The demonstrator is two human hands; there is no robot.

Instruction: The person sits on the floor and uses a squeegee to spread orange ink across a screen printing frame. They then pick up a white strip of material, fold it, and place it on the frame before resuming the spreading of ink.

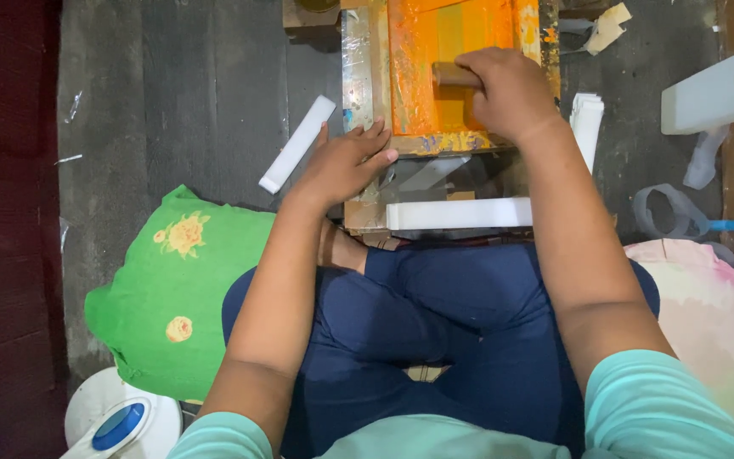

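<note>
Gripping the brown wooden squeegee handle (454,76) in our clenched right hand (510,92), we hold it on the orange ink-coated printing screen (439,51). Our left hand (346,163) lies flat and open, grasping nothing, on the screen's wooden frame (363,76) at its near left corner.

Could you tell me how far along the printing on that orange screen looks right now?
Orange ink already covers the screen frame. In hand: the right hand grips the squeegee handle on the mesh while the left hand steadies the frame's corner. A white strip lies on the floor and white pieces are stacked beside the frame, apparently unprinted.
</note>
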